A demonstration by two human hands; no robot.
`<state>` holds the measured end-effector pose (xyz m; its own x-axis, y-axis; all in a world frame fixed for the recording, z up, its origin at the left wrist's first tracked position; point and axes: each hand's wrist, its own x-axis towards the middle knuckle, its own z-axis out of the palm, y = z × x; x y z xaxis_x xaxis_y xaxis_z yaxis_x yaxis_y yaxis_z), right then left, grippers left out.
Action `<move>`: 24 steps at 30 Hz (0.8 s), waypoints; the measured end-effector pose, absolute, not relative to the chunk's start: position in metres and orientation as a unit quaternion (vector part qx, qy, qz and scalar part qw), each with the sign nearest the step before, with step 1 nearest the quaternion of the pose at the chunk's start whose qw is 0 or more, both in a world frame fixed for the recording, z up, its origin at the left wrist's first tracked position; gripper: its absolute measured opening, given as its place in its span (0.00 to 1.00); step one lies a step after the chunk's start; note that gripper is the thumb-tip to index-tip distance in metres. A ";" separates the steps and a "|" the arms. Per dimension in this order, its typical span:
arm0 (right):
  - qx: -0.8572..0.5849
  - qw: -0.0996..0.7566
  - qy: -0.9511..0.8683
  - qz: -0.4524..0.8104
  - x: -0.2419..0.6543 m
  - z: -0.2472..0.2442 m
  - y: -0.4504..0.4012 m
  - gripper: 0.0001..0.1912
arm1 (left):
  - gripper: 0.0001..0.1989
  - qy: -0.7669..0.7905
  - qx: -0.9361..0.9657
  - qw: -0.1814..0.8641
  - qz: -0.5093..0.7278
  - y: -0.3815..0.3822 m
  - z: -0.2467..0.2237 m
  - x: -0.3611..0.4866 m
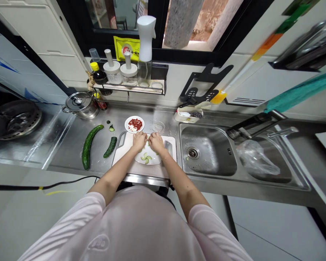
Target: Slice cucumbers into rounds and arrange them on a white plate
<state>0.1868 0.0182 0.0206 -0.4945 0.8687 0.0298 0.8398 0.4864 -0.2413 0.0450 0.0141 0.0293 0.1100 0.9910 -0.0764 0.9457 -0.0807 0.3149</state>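
A white plate rests on the white cutting board, with several pale green cucumber slices fanned out on it. My left hand and my right hand are close together over the plate's far part, fingers bent and pressed together. What their fingertips hold, if anything, is too small to make out. Just right of my right hand, a knife blade lies on the board. Behind my left hand stands a small white dish of chopped red and white pieces.
Left of the board lie a long cucumber and a cut cucumber piece. A lidded pot stands behind them. The sink is at the right, a plastic bag in its second basin. Above hangs a shelf with jars.
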 end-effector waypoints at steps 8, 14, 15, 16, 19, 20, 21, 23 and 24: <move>-0.512 0.071 -0.850 0.100 0.185 0.019 0.020 0.12 | 0.06 0.664 0.733 0.127 0.081 0.015 0.026 0.044; -0.527 0.073 -0.840 0.102 0.188 0.021 0.019 0.12 | 0.06 0.660 0.736 0.125 0.089 0.015 0.024 0.042; -0.530 0.074 -0.838 0.103 0.188 0.021 0.018 0.12 | 0.06 0.660 0.736 0.125 0.089 0.015 0.025 0.042; -0.534 0.076 -0.836 0.105 0.188 0.021 0.018 0.12 | 0.06 0.660 0.735 0.126 0.088 0.015 0.025 0.042; -0.547 0.083 -0.826 0.105 0.188 0.022 0.018 0.12 | 0.06 0.662 0.733 0.132 0.085 0.014 0.026 0.042; -0.551 0.084 -0.824 0.104 0.188 0.022 0.017 0.12 | 0.06 0.663 0.731 0.134 0.084 0.014 0.027 0.042; -0.554 0.083 -0.822 0.103 0.187 0.022 0.017 0.12 | 0.06 0.664 0.731 0.135 0.084 0.014 0.027 0.042; -0.559 0.079 -0.819 0.103 0.186 0.021 0.017 0.12 | 0.07 0.663 0.731 0.137 0.084 0.013 0.029 0.042; -0.561 0.075 -0.818 0.103 0.185 0.021 0.017 0.12 | 0.07 0.663 0.731 0.138 0.085 0.013 0.030 0.042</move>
<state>0.1855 0.0174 0.0209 -0.3582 0.9336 0.0072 0.9026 0.3482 -0.2531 0.0423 0.0130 0.0297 0.1062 0.9926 -0.0592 0.9459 -0.0825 0.3138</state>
